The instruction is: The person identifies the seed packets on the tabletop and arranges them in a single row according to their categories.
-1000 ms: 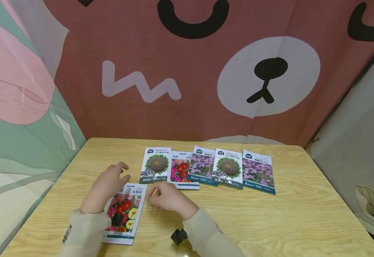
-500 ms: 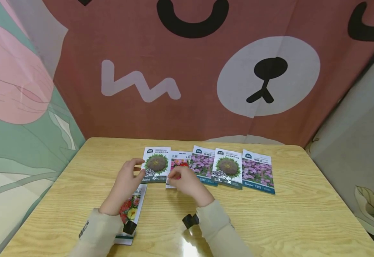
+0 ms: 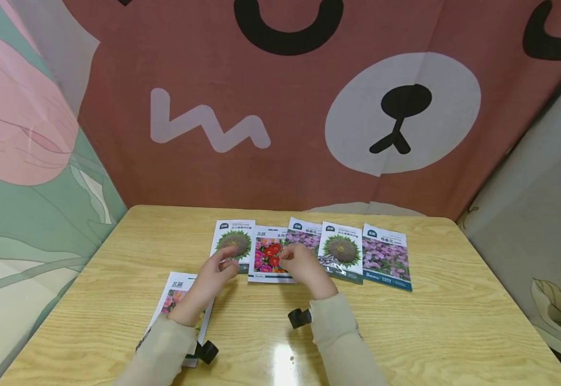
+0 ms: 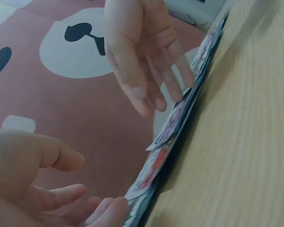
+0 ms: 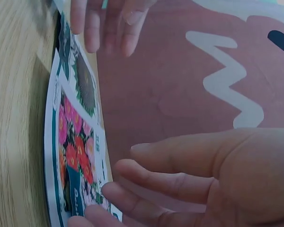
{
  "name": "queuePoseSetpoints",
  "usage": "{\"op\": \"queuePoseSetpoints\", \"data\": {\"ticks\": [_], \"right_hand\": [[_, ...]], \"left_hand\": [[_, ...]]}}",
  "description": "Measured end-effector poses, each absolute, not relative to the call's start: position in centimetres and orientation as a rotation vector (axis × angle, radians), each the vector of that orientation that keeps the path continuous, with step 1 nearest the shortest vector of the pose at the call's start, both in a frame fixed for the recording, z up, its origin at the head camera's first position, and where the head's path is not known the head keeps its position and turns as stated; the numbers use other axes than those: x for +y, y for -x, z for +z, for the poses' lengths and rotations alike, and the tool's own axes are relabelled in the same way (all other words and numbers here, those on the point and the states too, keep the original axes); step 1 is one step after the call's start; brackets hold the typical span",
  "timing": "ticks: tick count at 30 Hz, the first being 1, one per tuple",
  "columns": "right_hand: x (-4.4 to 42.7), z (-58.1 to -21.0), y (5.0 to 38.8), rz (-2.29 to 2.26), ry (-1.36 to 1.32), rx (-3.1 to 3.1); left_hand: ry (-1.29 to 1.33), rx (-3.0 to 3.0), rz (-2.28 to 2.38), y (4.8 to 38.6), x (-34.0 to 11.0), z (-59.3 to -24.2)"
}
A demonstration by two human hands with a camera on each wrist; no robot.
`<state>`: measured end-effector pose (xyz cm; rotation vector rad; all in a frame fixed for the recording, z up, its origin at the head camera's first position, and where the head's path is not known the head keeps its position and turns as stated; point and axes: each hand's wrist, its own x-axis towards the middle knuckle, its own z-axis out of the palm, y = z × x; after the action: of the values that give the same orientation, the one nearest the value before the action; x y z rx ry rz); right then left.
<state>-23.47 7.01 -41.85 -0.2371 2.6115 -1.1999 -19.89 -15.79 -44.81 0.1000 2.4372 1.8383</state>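
My left hand (image 3: 212, 279) hovers by the lower part of the left sunflower seed packet (image 3: 234, 241), thumb apart from the fingers and nothing between them. My right hand (image 3: 308, 272) is over the right side of the red-and-pink flower seed packet (image 3: 267, 257), which tucks under a purple-flower packet (image 3: 304, 236). In the right wrist view, the right hand's fingers (image 5: 128, 198) are loosely bent in front of the packets; whether they touch cannot be told. A second red-flower packet (image 3: 174, 300) lies nearer the front, partly hidden under my left forearm.
Further right in the row lie another sunflower packet (image 3: 342, 249) and a purple-flower packet (image 3: 387, 257). All rest on a wooden table (image 3: 454, 321). A bear-print cloth (image 3: 203, 177) hangs behind the table's back edge. Black wrist cameras (image 3: 300, 318) sit on both wrists.
Both hands have moved right and away from the front packet towards the row, the right hand passing across the red-flower packet. The packets look unmoved.
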Motion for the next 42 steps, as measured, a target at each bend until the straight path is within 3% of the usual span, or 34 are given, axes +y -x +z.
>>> {"op": "queuePoseSetpoints", "data": {"ticks": [22, 42], "right_hand": [[7.8, -43.2, 24.1, -1.188, 0.06, 2.642], [7.8, -42.7, 23.7, -1.283, 0.094, 2.598]], "left_hand": [[-0.042, 2.443, 1.812, 19.5, -13.7, -46.6], [0.108, 1.951, 2.194, 20.1, -14.8, -45.9]]}}
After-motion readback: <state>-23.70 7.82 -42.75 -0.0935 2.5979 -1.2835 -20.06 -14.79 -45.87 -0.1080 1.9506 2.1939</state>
